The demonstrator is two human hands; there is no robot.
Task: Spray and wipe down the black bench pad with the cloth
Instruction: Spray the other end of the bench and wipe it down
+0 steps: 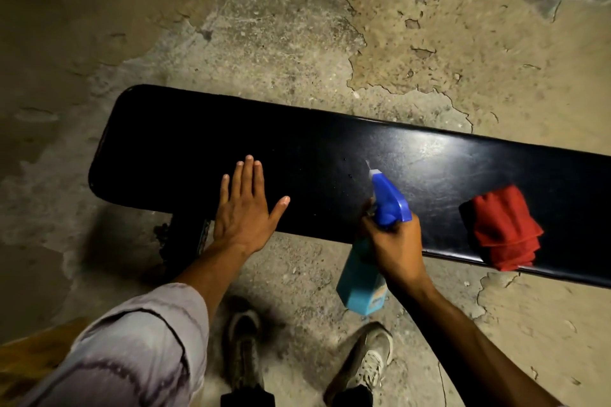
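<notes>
The long black bench pad runs from the left to the right edge of the head view. My left hand lies flat on its near edge, palm down, fingers spread, holding nothing. My right hand grips a light blue spray bottle with a dark blue trigger head, nozzle aimed at the pad's middle. A few small droplets show on the pad in front of the nozzle. A folded red cloth rests on the pad to the right of the bottle, apart from both hands.
Cracked, stained concrete floor surrounds the bench. A dark bench leg shows under the pad beside my left wrist. My two shoes stand on the floor just in front of the bench.
</notes>
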